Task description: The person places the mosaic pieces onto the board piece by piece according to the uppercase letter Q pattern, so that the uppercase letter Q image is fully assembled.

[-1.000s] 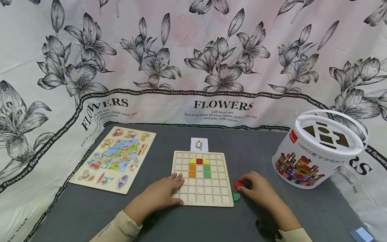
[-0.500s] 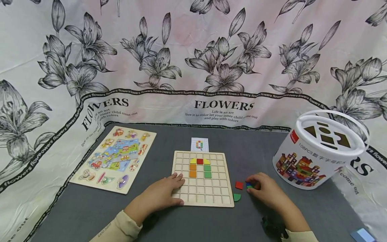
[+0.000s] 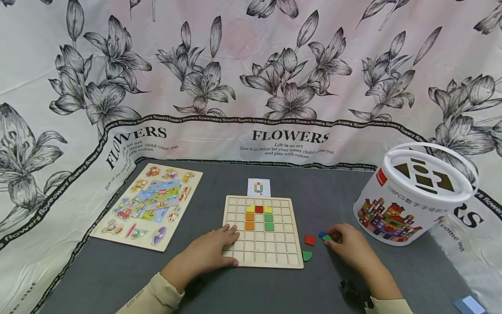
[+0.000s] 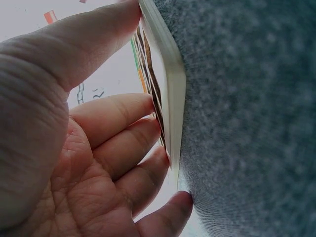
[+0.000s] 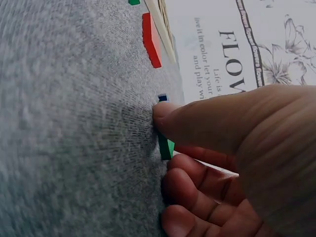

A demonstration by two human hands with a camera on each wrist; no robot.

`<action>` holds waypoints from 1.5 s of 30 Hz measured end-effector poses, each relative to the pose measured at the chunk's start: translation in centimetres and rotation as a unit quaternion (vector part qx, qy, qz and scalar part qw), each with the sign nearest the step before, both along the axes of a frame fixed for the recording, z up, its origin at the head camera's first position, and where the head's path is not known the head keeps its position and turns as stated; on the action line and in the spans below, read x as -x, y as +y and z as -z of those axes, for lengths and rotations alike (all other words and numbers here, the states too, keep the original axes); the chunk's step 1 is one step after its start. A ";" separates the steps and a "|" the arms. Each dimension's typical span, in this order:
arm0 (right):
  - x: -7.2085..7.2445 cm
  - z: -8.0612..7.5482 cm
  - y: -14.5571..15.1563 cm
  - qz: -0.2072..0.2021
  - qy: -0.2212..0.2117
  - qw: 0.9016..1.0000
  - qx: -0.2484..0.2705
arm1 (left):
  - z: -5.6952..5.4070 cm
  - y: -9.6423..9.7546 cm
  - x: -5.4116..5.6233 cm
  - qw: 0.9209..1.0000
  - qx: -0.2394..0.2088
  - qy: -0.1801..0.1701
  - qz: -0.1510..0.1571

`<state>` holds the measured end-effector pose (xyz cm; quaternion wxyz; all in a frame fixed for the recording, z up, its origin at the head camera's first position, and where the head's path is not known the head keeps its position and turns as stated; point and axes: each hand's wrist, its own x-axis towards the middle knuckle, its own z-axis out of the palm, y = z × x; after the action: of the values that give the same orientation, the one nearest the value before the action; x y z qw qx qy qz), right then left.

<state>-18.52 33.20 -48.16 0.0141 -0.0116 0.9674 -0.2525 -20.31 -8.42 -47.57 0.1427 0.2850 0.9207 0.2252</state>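
Observation:
A wooden grid board (image 3: 260,253) lies mid-table, bearing an arch of yellow, red, orange and green tiles (image 3: 269,226). My left hand (image 3: 209,250) rests on its left edge; in the left wrist view, the fingers (image 4: 131,140) lie against the board's side. To the right of the board, my right hand (image 3: 348,245) pinches a small green tile (image 3: 327,237) with thumb and fingertips. A blue tile (image 3: 322,234) sits right beside it. The right wrist view has the thumb (image 5: 197,118) partly covering both. Nearer the board lie a red square tile (image 3: 310,240) and a green quarter-round tile (image 3: 307,256).
A picture card (image 3: 258,186) with a tile pattern lies behind the board. At left is a wooden picture puzzle (image 3: 133,209). A white lidded bucket (image 3: 388,218) stands at right. A blue block (image 3: 469,304) is at the lower right corner.
My right hand has let go of the red tile and shifted right to the blue and green tiles, which now show apart. My left hand stays put.

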 end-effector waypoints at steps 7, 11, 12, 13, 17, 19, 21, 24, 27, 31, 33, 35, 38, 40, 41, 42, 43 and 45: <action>-0.3 -0.8 -2.0 0.009 0.011 0.999 0.041 | 0.1 0.1 0.1 1.000 0.006 -0.006 -0.003; 0.0 -1.9 -6.1 -0.027 0.034 0.994 0.100 | 0.1 0.0 0.0 1.000 0.009 -0.011 -0.007; 0.2 -2.1 -7.3 -0.044 0.034 0.992 0.114 | 0.1 0.0 0.0 1.000 0.009 -0.012 -0.008; 0.5 -2.1 -8.6 -0.063 0.032 0.990 0.125 | 0.1 0.0 0.0 1.000 0.008 -0.013 -0.009; 2.1 -1.5 -13.5 -0.127 0.006 0.981 0.148 | 0.3 0.0 0.0 1.000 0.002 -0.012 -0.009; 2.9 -0.9 -15.4 -0.142 -0.001 0.978 0.150 | 0.3 0.1 0.0 1.000 -0.002 -0.009 -0.007; 3.5 -0.4 -16.8 -0.141 -0.005 0.979 0.147 | 0.4 0.2 0.0 1.000 -0.006 -0.007 -0.006; 4.0 0.2 -18.0 -0.130 -0.001 0.981 0.145 | 0.5 0.4 0.0 1.000 -0.004 -0.005 -0.005; 4.1 0.4 -18.4 -0.120 0.006 0.983 0.140 | 0.5 0.4 0.1 1.000 0.003 -0.002 -0.007; 4.2 0.6 -18.5 -0.114 0.003 0.985 0.127 | 0.5 0.4 0.2 1.000 0.008 0.000 -0.009; 4.3 0.6 -18.6 -0.113 0.001 0.986 0.119 | 0.4 0.3 0.3 1.000 0.009 0.000 -0.009; 4.3 0.6 -18.6 -0.115 0.001 0.987 0.111 | 0.4 0.3 0.2 1.000 0.008 0.001 -0.009; 4.2 0.5 -18.7 -0.125 0.005 0.986 0.109 | 0.3 0.2 0.2 1.000 0.005 0.001 -0.009; 4.2 0.4 -18.8 -0.133 0.008 0.985 0.110 | 0.4 0.1 0.2 1.000 0.002 0.001 -0.010; 4.2 0.4 -18.8 -0.138 0.009 0.984 0.111 | 0.4 0.1 0.2 1.000 0.001 0.001 -0.011; 4.2 0.4 -18.9 -0.143 0.010 0.983 0.111 | 0.4 0.0 0.3 1.000 0.002 0.001 -0.011; 4.2 0.4 -19.0 -0.148 0.011 0.983 0.111 | 0.4 0.0 0.3 1.000 0.003 0.002 -0.011; 4.1 0.4 -19.1 -0.154 0.012 0.982 0.105 | 0.4 0.0 0.3 1.000 0.004 0.002 -0.012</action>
<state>-22.67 14.12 -48.57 0.0397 -0.1649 0.9223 -0.3472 -20.57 -8.43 -48.02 0.1393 0.2736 0.9253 0.2226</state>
